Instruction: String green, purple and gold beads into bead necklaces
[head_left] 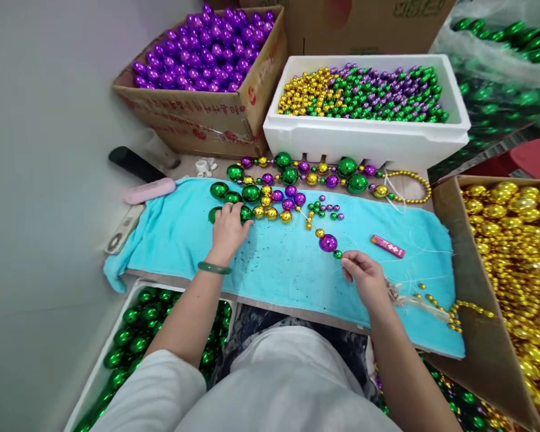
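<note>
My left hand (229, 231), with a green bangle (214, 268) on the wrist, rests fingers apart on large green beads (233, 197) at the left of a turquoise towel (279, 270). My right hand (362, 273) pinches the end of a short string by a small green bead (337, 254). A large purple bead (328, 243) and a gold bead (320, 233) sit on the same string. Gold beads (272, 213), purple beads (290, 191) and small green and purple beads (317, 207) lie between my hands.
Finished-looking bead strands (312, 179) lie behind the towel. Beyond stand a carton of purple beads (184, 111) and a white foam box (364, 132). A carton of gold beads (481, 288) borders the right. A pink lighter (387, 246) lies on the towel; a green bead bin (117, 336) sits lower left.
</note>
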Available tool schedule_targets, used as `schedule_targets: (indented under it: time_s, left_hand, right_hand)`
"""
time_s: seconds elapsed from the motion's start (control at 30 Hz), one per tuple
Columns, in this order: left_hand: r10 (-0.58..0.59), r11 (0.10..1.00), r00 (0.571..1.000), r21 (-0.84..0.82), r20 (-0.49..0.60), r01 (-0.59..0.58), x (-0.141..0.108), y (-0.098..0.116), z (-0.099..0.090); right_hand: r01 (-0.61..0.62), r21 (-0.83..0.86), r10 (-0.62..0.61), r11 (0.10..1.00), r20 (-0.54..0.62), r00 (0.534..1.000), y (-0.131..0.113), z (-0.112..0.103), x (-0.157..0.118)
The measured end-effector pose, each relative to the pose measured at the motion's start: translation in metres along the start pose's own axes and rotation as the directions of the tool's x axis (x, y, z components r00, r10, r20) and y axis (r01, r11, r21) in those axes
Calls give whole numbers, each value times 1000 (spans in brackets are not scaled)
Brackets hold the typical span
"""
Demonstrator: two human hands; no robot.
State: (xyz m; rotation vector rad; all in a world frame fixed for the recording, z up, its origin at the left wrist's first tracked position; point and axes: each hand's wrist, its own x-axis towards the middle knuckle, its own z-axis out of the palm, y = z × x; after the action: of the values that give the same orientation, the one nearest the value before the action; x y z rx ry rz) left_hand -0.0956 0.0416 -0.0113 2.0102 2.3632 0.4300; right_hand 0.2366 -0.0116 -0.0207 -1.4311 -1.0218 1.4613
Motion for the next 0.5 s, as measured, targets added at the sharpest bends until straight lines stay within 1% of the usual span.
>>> schedule_targets:
  time_s: [0.1, 0.17, 0.23, 0.33, 0.4, 0.5]
  left_hand:
    - [-26, 999, 999, -18, 26, 27, -2, 4, 2]
    - [-18, 997, 1000, -75, 3, 18, -6, 5, 1]
    - [22, 983, 998, -179, -66, -33, -13, 8, -3]
    - [97, 929, 977, -336, -189, -157, -23, 16, -12]
    - [139, 899, 962, -377, -234, -221, -29, 23, -18]
    - [181, 882, 951, -386, -249, -269, -33, 32, -25]
  right_hand:
    - [4, -27, -3, 1000, 36, 999, -2, 7, -2]
    - [-3, -38, 5, 999, 54, 999, -4, 12, -5]
    - [3, -61, 2, 998, 81, 997, -5, 17, -8]
    - [44, -104, -30, 994, 132, 991, -7, 24, -12]
    - [65, -120, -46, 991, 151, 987, -8, 26, -14]
    - [75, -134, -55, 988, 146, 988, -10, 28, -16]
